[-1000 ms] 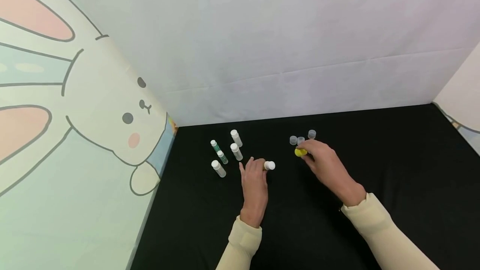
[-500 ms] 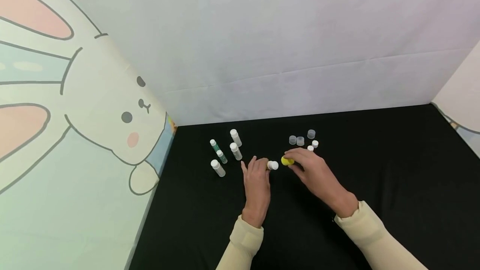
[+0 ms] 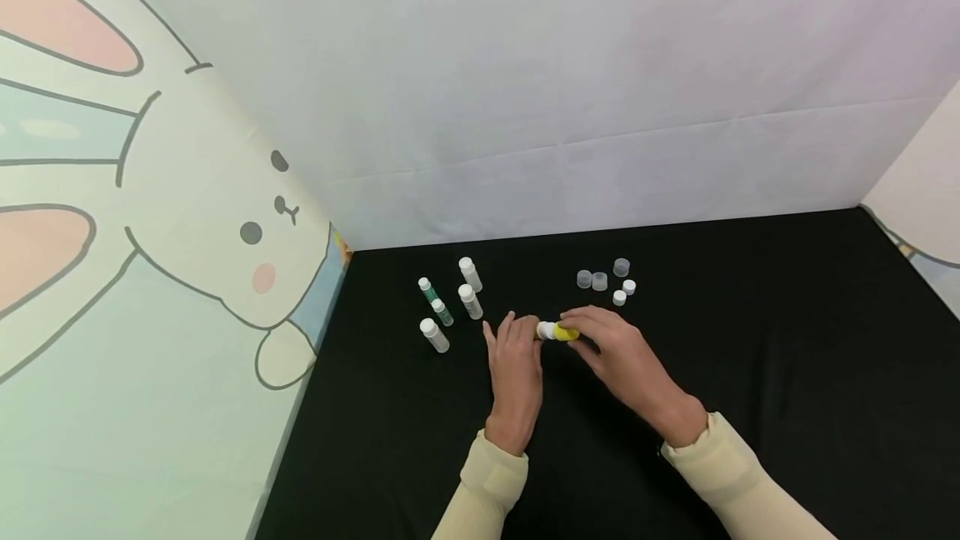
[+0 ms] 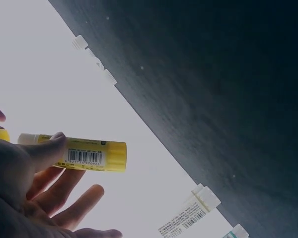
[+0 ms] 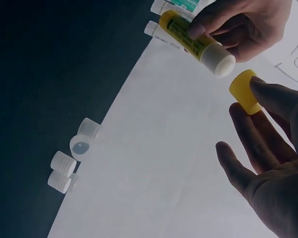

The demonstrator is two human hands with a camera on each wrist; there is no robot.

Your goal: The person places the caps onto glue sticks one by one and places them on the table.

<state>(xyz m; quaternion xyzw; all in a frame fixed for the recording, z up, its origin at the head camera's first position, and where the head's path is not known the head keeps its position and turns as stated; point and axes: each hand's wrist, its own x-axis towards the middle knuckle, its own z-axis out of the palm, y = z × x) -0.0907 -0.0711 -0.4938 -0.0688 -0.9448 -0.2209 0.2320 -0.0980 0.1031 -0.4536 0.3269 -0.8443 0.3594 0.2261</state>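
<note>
Rabbit-printed wall (image 3: 191, 190) left; pale cloth wall (image 3: 562, 65) behind black table (image 3: 787, 340) with five upright tubes (image 3: 470, 302), then clear caps (image 3: 599, 282) and white caps (image 3: 619, 297). Left wrist view alone shows barcode (image 4: 84, 157); right wrist view shows narrow gap that head view hides. Left hand (image 3: 516, 377) pinches yellow tube (image 4: 116, 156), white-ended, over table; right hand (image 3: 626, 361) pinches plain yellow cap (image 5: 244, 91), other fingers loosely spread.

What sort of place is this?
Probably a screened-off work area, judging by the flat black tabletop, plain white fabric backdrop and pale green panel showing a white cartoon rabbit.
</note>
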